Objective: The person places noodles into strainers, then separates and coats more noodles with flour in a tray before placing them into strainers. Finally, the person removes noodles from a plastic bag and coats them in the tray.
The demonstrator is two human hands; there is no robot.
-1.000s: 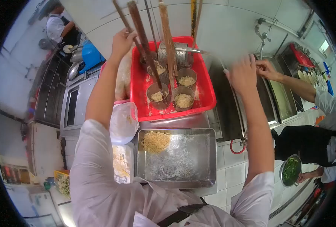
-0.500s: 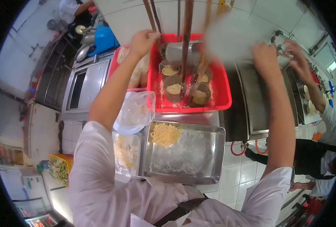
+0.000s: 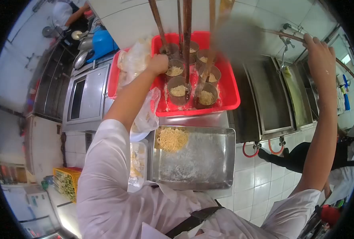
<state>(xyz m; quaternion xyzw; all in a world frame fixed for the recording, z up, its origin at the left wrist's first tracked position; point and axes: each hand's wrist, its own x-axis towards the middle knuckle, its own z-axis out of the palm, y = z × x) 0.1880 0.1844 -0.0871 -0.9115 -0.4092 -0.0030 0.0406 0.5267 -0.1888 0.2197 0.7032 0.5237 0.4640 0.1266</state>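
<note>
My left hand is closed at the left side of the red basin, beside a strainer cup with noodles; what it grips is hidden. My right hand is raised at the upper right, wrapped round a long thin handle. A blurred grey round shape hangs at the handle's left end, over the basin's right edge. Several more strainer cups stand in the basin with long wooden handles pointing up. A metal tray in front holds a heap of yellow noodles at its back left.
Plastic bags lie left of the basin. A smaller white tray sits left of the metal tray. Metal sinks with a tap are on the right. One person is at the upper left, another at the right.
My right hand has moved right and now holds the handle out over the sinks. My left hand has come down toward the cups. The other person's arm near the taps has gone from there.
</note>
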